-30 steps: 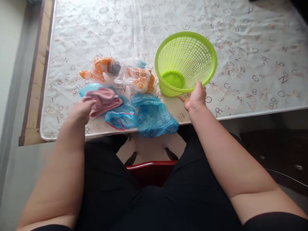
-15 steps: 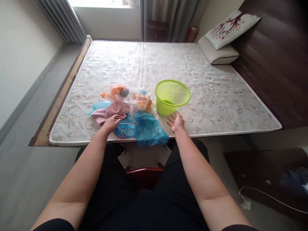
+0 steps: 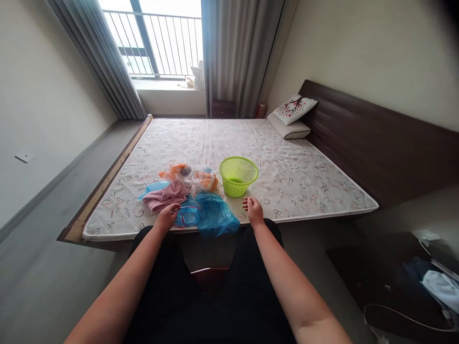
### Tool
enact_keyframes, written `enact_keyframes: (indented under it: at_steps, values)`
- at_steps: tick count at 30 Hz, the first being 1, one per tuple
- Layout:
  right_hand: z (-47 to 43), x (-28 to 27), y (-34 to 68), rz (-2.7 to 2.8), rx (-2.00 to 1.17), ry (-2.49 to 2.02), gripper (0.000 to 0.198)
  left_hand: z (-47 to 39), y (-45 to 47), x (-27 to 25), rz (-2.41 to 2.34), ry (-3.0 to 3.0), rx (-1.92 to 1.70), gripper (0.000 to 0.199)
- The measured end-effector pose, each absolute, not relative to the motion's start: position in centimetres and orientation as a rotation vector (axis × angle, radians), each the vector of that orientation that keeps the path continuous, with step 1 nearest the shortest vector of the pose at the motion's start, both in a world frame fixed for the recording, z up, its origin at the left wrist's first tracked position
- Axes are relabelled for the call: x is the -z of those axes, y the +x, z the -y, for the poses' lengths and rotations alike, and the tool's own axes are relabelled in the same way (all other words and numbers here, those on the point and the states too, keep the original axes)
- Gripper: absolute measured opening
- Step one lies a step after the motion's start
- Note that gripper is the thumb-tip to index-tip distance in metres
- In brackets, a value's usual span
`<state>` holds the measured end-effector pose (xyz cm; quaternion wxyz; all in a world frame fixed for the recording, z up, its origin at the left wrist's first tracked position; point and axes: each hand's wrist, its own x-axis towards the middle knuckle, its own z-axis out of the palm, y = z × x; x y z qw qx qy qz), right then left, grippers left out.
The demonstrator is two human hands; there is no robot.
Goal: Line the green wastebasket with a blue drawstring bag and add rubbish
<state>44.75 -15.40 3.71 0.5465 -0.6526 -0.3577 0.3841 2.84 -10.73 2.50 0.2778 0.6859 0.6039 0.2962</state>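
My left hand (image 3: 167, 218) is loosely curled with nothing in it, close to the front of a pink cloth (image 3: 165, 196) and a blue plastic bag with red drawstrings (image 3: 187, 215). Whether it touches them I cannot tell. My right hand (image 3: 254, 210), fingers half bent and empty, hovers just in front of a green plastic basket (image 3: 238, 177), which stands upright on the mattress (image 3: 287, 191). Between my hands a crumpled blue plastic bag (image 3: 217, 215) hangs over the mattress edge. Behind lie white and orange plastic bags (image 3: 206, 181), with a small grey item (image 3: 185, 170) among them.
A pillow with a tree print (image 3: 292, 109) leans on a beige cushion (image 3: 289, 128) by the dark headboard (image 3: 358, 129). At lower right stands a dark low cabinet (image 3: 376, 272) with a white cloth (image 3: 442, 289) and a cable. Grey curtains (image 3: 233, 52) flank the window.
The view has tilted up, showing more window and headboard. My right hand's fingers were spread and now bend inward. The basket, bags and cloth keep their places on the mattress.
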Motion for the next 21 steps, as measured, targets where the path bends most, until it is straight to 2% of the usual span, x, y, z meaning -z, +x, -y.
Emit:
enact_keyframes:
  at_steps: [7, 13, 21]
  values:
    - [17.9, -4.3, 45.0, 1.226, -0.691, -1.553, 0.048, 12.9, 1.5, -3.5, -1.637, 1.944, -0.856, 0.039]
    - [19.5, -4.0, 45.3, 1.506, -0.605, -1.533, 0.043, 13.9, -0.4, -1.9, -1.676, 2.111, -0.855, 0.043]
    - [19.2, -3.3, 45.5, 1.63, -0.458, -1.599, 0.046, 12.9, 0.4, -1.6, -1.728, 2.244, -0.635, 0.047]
